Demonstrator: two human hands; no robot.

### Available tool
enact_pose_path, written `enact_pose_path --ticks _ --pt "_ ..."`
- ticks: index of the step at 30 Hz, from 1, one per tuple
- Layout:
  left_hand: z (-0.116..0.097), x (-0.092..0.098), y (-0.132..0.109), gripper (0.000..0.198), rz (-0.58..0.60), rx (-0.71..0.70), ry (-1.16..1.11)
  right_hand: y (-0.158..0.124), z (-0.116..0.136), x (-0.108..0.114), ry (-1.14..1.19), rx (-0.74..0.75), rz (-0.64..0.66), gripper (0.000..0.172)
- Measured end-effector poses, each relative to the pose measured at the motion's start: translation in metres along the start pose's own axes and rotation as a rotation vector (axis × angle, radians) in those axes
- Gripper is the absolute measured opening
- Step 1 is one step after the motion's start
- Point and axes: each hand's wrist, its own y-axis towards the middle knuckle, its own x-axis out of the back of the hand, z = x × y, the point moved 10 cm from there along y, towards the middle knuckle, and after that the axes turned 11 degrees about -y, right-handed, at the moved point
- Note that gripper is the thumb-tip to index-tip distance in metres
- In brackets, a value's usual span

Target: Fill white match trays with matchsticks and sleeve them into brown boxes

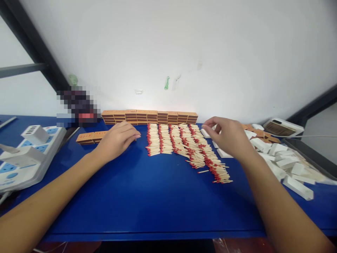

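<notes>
L hand [118,138] is palm-down, fingers bent together at the R end of a short row of orange-brown cardboard matchboxes [86,137]; can't tell if it's pinching anything. R hand [228,135], wrist bent w/ thumb & index curved twd each other, hovers by white open-topped box trays [223,153], grip contents unclear. Btwn hands: slanting rows of red-tipped pale wooden matches [154,138] on the glossy blue tabletop [158,196].
</notes>
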Motion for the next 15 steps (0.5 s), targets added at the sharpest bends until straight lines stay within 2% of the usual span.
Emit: enact_pose_path --ticks 3,5,9,15 --pt "-0.021 0.006 0.0 0.023 -0.075 -0.063 -0.051 0.011 -0.048 -0.017 -0.269 -0.094 0.099 0.021" --pt "-0.031 0.005 -0.001 0.019 -0.074 -0.1 -0.069 0.012 -0.06 -0.034 -0.367 -0.094 0.179 0.025" --pt "-0.039 -0.001 -0.002 0.019 -0.045 -0.132 -0.096 0.012 -0.054 -0.053 -0.431 -0.067 0.217 0.028" --pt "-0.034 -0.006 -0.001 0.019 -0.018 -0.079 -0.085 0.014 -0.047 -0.062 -0.463 -0.042 0.219 0.026"
